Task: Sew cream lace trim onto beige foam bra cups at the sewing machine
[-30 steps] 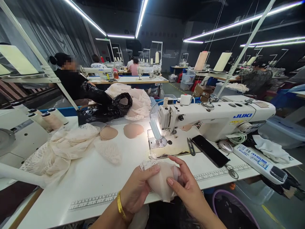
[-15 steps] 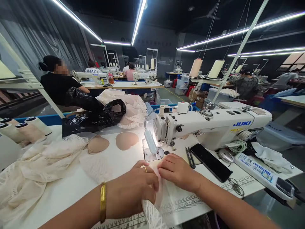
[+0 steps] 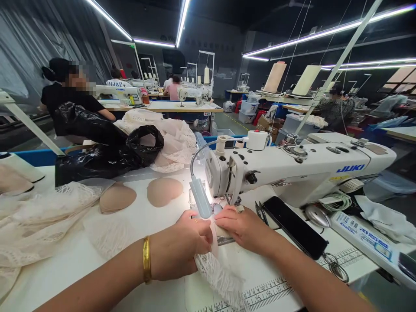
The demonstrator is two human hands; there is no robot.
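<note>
A strip of pale lace fabric (image 3: pixel 221 277) runs from the sewing machine's needle area down toward the table's front edge. My left hand (image 3: pixel 185 245), with a gold bangle at the wrist, is closed on the strip's left side. Fingers of my right hand (image 3: pixel 242 225) press together on the fabric's right side, close under the head of the white sewing machine (image 3: pixel 302 162). A small lamp (image 3: pixel 200 197) on a bendy neck hangs over the fingertips and hides part of the needle area.
Beige cup pieces (image 3: pixel 165 192) and lace cloth (image 3: pixel 48 208) lie at the left. Behind them is a black plastic bag (image 3: pixel 97 160). Small scissors, a black phone (image 3: pixel 294 225) and keys lie at the right. A co-worker in black (image 3: pixel 69 97) sits at the back left.
Both hands have moved forward, nearer the needle, with the fabric. More of the lace strip shows below my left hand. The view has shifted slightly.
</note>
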